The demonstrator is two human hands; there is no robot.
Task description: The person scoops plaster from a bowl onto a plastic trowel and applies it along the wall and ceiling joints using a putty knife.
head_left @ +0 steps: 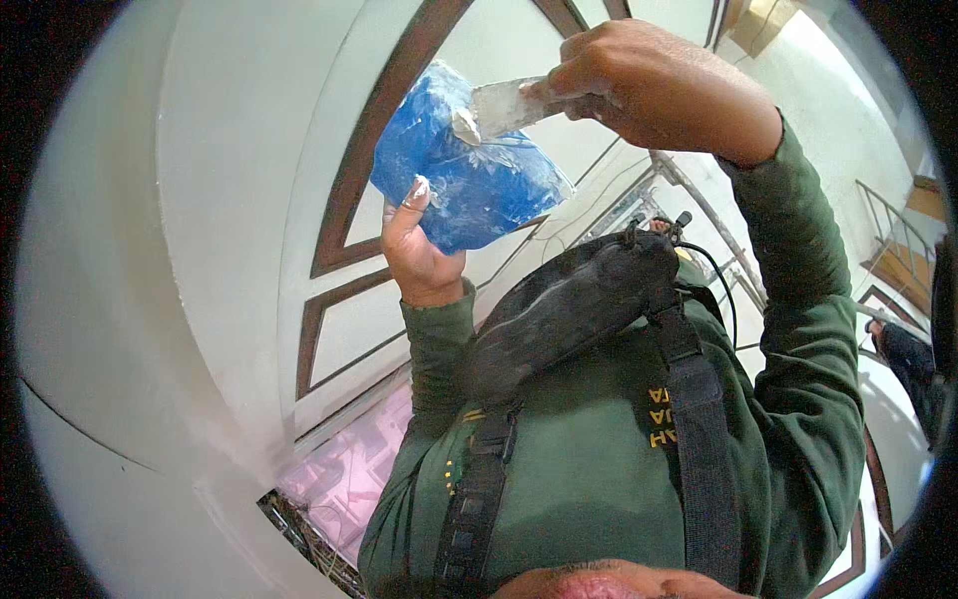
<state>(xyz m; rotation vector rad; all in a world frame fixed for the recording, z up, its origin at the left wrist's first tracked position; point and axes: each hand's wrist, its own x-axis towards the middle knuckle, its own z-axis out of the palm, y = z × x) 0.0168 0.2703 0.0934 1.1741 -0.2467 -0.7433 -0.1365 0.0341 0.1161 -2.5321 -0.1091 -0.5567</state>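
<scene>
My left hand (424, 250) holds up a blue, flexible-looking sheet (479, 200) by its lower edge, thumb on the face toward me. White smears cover the sheet, and my thumb has white paste on it too. From the upper right, my right hand (639, 85) grips a putty knife (509, 108) with a wide, whitened blade. Its blade rests against the upper part of the sheet. A lump of white putty (465, 127) sits at the blade's edge. The fingers of my left hand behind the sheet are hidden.
A pale smooth surface (230, 200) fills the left side, beside brown-framed white panels (344, 235). Metal scaffolding (699, 190) stands beyond my right arm. A black pouch (579, 309) hangs on my chest. Dark clothing of someone (908, 369) shows at the right rim.
</scene>
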